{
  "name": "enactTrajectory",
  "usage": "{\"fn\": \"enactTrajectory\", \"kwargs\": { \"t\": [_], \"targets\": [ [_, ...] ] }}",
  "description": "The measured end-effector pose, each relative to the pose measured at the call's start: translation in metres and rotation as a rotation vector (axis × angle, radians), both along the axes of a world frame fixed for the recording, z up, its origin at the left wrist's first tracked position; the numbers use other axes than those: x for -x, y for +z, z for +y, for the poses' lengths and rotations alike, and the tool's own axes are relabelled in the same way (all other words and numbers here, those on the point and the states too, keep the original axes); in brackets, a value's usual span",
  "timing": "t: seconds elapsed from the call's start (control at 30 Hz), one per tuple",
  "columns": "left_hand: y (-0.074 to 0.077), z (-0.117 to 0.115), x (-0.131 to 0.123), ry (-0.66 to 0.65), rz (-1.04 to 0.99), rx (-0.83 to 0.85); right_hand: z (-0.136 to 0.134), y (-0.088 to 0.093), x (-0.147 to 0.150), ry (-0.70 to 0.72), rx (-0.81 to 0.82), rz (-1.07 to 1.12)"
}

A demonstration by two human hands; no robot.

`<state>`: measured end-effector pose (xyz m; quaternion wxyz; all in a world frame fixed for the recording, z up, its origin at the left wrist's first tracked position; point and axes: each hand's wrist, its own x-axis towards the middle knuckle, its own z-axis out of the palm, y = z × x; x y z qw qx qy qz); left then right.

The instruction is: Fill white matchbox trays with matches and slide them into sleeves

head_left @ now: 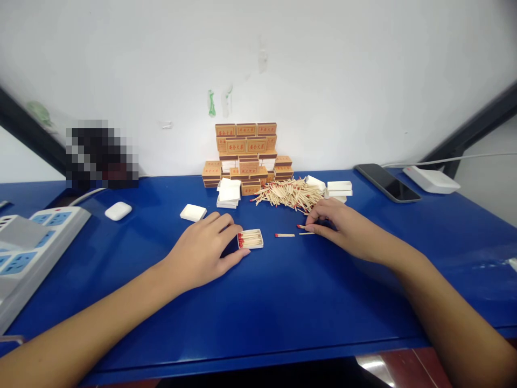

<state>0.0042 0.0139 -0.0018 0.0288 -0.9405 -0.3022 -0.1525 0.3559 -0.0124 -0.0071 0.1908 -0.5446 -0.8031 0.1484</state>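
My left hand (205, 245) grips a small white matchbox tray (251, 248) by its left end, thumb at the near side and fingers at the far side. Red-headed matches (250, 237) lie lengthwise in it, heads to the left. To the right, my right hand (339, 223) pinches a match (301, 227) low over the table, its red head pointing left; whether there is more than one is unclear. Just below its fingertips is a match stick (306, 233). A few loose matches (285, 235) lie between the tray and my right hand. A heap of matches (288, 194) spreads behind them.
Stacked matchboxes (246, 145) stand against the wall. White trays (229, 193) sit before them, more trays (339, 188) right of the heap, and one tray (193, 212) by my left hand. A phone (388, 182), white box (431, 179), earbud case (118, 210) and power strip (60, 237) flank the blue table.
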Motion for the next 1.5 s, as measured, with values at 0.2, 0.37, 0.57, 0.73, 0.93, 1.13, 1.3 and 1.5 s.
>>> {"fn": "enactTrajectory", "kwargs": {
  "t": [0.2, 0.37, 0.57, 0.73, 0.93, 1.13, 1.3, 1.5],
  "targets": [
    [0.000, 0.001, 0.001, -0.001, -0.005, 0.000, 0.001, 0.006, 0.004, 0.033, -0.022, -0.020],
    [0.002, 0.001, 0.000, -0.002, 0.000, 0.011, 0.003, 0.015, 0.032, 0.098, -0.022, -0.047],
    [0.001, 0.002, 0.001, 0.000, 0.013, 0.003, 0.006, 0.015, 0.057, 0.122, -0.047, -0.085],
    [0.000, 0.002, 0.004, -0.004, 0.019, -0.006, 0.001, 0.021, 0.027, 0.073, -0.065, -0.023],
    [0.000, 0.002, 0.004, -0.004, 0.012, -0.011, -0.004, 0.016, 0.015, 0.105, 0.078, -0.051],
    [0.000, 0.002, 0.003, -0.007, 0.016, -0.012, -0.001, 0.020, 0.026, 0.072, 0.073, -0.059],
    [0.000, 0.002, 0.003, -0.009, 0.012, -0.011, 0.014, 0.038, 0.041, 0.089, -0.065, -0.013],
    [0.001, 0.003, 0.003, -0.012, 0.011, -0.009, 0.026, 0.033, 0.056, 0.031, -0.036, 0.179]
  ]
}}
